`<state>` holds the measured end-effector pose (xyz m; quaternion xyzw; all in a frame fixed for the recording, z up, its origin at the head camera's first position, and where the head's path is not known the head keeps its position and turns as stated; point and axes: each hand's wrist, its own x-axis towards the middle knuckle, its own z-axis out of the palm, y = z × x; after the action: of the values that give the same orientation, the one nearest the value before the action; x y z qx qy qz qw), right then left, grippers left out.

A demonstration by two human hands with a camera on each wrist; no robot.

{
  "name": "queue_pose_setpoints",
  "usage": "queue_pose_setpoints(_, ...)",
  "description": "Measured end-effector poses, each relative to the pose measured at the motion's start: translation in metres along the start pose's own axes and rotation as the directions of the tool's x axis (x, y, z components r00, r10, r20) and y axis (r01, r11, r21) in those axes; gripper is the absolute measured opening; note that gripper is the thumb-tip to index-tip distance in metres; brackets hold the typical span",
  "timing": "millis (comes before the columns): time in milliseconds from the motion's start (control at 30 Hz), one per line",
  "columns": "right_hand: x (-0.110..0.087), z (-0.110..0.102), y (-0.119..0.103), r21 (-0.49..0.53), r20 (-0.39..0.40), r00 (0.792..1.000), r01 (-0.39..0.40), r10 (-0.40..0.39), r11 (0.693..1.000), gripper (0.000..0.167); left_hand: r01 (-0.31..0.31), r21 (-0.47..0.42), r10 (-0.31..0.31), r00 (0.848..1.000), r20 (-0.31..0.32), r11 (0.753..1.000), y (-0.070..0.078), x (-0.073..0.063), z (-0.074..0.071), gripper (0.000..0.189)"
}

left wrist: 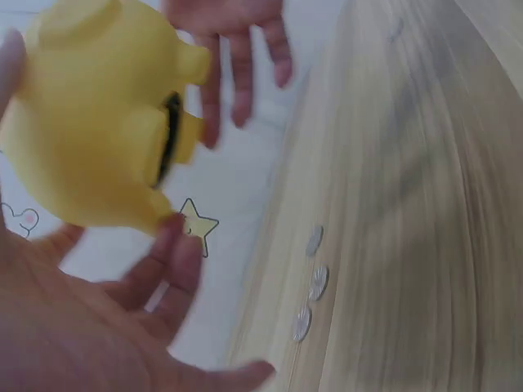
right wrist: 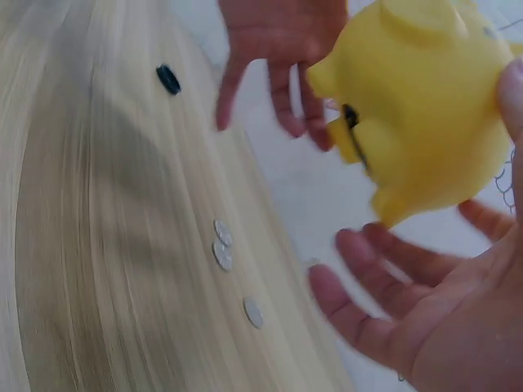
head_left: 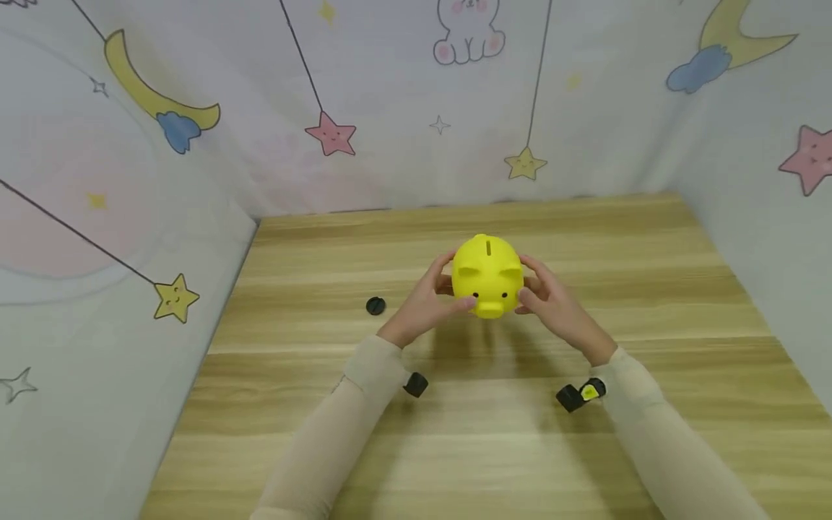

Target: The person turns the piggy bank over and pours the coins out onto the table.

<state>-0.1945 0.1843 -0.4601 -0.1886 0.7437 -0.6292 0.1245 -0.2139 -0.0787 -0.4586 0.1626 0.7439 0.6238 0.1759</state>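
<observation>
A yellow piggy bank [head_left: 489, 271] is held up over the wooden table, its snout towards me and its coin slot on top. My left hand [head_left: 422, 303] grips one side, with the thumb by the snout and the other fingers around behind and below. On the opposite side my right hand [head_left: 555, 307] holds it the same way, thumb on the cheek. Between the legs underneath, a dark round opening [left wrist: 170, 139] shows edge-on in both wrist views. A black round plug [head_left: 375, 306] lies on the table left of my left hand.
Three silver coins [right wrist: 253, 313] lie on the table [head_left: 494, 448] beyond the piggy bank, which hides them in the head view. Cloth walls [head_left: 403, 173] printed with stars and moons stand at the back and both sides. A black wrist camera [head_left: 416, 384] sits under the left cuff.
</observation>
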Motion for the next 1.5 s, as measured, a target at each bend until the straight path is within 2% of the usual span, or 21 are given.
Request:
queue_pose_setpoints(67, 0.003, -0.003, -0.001, 0.051, 0.035, 0.995, -0.094, 0.092, 0.994, 0.063, 0.114, -0.034, -0.114, 0.993, 0.007, 0.993, 0.004, 0.003, 0.002, 0.087)
queue_pose_setpoints(167, 0.007, -0.007, -0.003, 0.128, 0.103, 0.963, -0.262, 0.249, 0.957, 0.069, 0.287, -0.030, -0.286, 0.958, 0.017, 0.958, 0.010, 0.007, 0.003, 0.089)
queue_pose_setpoints(233, 0.010, -0.007, -0.004, 0.176, 0.139, 0.925, -0.373, 0.353, 0.911, 0.077, 0.383, -0.014, -0.383, 0.924, 0.020, 0.924, 0.013, 0.009, 0.003, 0.097)
queue_pose_setpoints(300, 0.013, -0.005, -0.004, 0.205, 0.165, 0.881, -0.470, 0.443, 0.859, 0.085, 0.453, 0.019, -0.453, 0.891, 0.019, 0.891, 0.015, 0.009, 0.002, 0.101)
queue_pose_setpoints(367, 0.015, -0.001, -0.003, 0.201, 0.181, 0.838, -0.544, 0.515, 0.815, 0.091, 0.500, 0.059, -0.502, 0.865, 0.019, 0.864, 0.014, 0.008, 0.003, 0.102)
queue_pose_setpoints(433, 0.017, 0.002, -0.001, 0.163, 0.197, 0.800, -0.596, 0.566, 0.786, 0.097, 0.532, 0.115, -0.536, 0.844, 0.008, 0.839, 0.013, 0.006, 0.004, 0.105)
queue_pose_setpoints(533, 0.017, 0.006, 0.002, 0.098, 0.184, 0.769, -0.634, 0.612, 0.767, 0.102, 0.542, 0.165, -0.550, 0.835, 0.000, 0.824, 0.010, 0.006, 0.008, 0.110)
queue_pose_setpoints(667, 0.017, 0.008, 0.005, 0.058, 0.165, 0.754, -0.650, 0.635, 0.757, 0.105, 0.525, 0.173, -0.534, 0.846, 0.007, 0.833, 0.008, 0.007, 0.010, 0.108)
queue_pose_setpoints(733, 0.017, 0.007, 0.005, 0.050, 0.164, 0.756, -0.648, 0.634, 0.760, 0.105, 0.517, 0.173, -0.527, 0.850, 0.014, 0.838, 0.007, 0.007, 0.009, 0.106)
queue_pose_setpoints(800, 0.017, 0.007, 0.006, 0.044, 0.164, 0.765, -0.636, 0.623, 0.770, 0.105, 0.508, 0.177, -0.519, 0.855, 0.018, 0.843, 0.007, 0.007, 0.008, 0.105)
queue_pose_setpoints(867, 0.017, 0.005, 0.005, 0.043, 0.160, 0.781, -0.617, 0.604, 0.786, 0.103, 0.486, 0.185, -0.500, 0.866, 0.031, 0.854, 0.006, 0.007, 0.006, 0.104)
queue_pose_setpoints(1000, 0.013, -0.001, 0.005, 0.048, 0.165, 0.842, -0.527, 0.514, 0.848, 0.093, 0.404, 0.171, -0.421, 0.904, 0.078, 0.899, 0.002, 0.007, 0.000, 0.092)
queue_pose_setpoints(1067, 0.009, -0.005, 0.005, 0.057, 0.166, 0.878, -0.463, 0.449, 0.884, 0.081, 0.359, 0.138, -0.374, 0.921, 0.105, 0.923, -0.001, 0.006, -0.003, 0.083)
queue_pose_setpoints(1167, 0.004, -0.011, 0.006, 0.071, 0.171, 0.923, -0.360, 0.344, 0.930, 0.070, 0.291, 0.072, -0.299, 0.943, 0.144, 0.954, -0.003, 0.004, -0.006, 0.084)
queue_pose_setpoints(1233, 0.002, -0.015, 0.007, 0.060, 0.175, 0.946, -0.289, 0.275, 0.956, 0.073, 0.232, 0.036, -0.235, 0.957, 0.170, 0.972, -0.005, 0.004, -0.007, 0.088)
queue_pose_setpoints(1300, 0.002, -0.016, 0.007, 0.033, 0.157, 0.963, -0.224, 0.217, 0.974, 0.080, 0.143, 0.010, -0.143, 0.971, 0.190, 0.990, -0.006, 0.004, -0.009, 0.093)
queue_pose_setpoints(1400, 0.002, -0.014, 0.008, -0.040, 0.121, 0.980, -0.152, 0.156, 0.988, 0.091, 0.018, 0.003, -0.018, 0.981, 0.192, 1.000, -0.007, 0.004, -0.011, 0.098)
queue_pose_setpoints(1500, 0.003, -0.010, 0.009, -0.086, 0.089, 0.988, -0.119, 0.127, 0.989, 0.099, -0.039, 0.038, 0.032, 0.985, 0.169, 0.999, -0.009, 0.003, -0.011, 0.105)
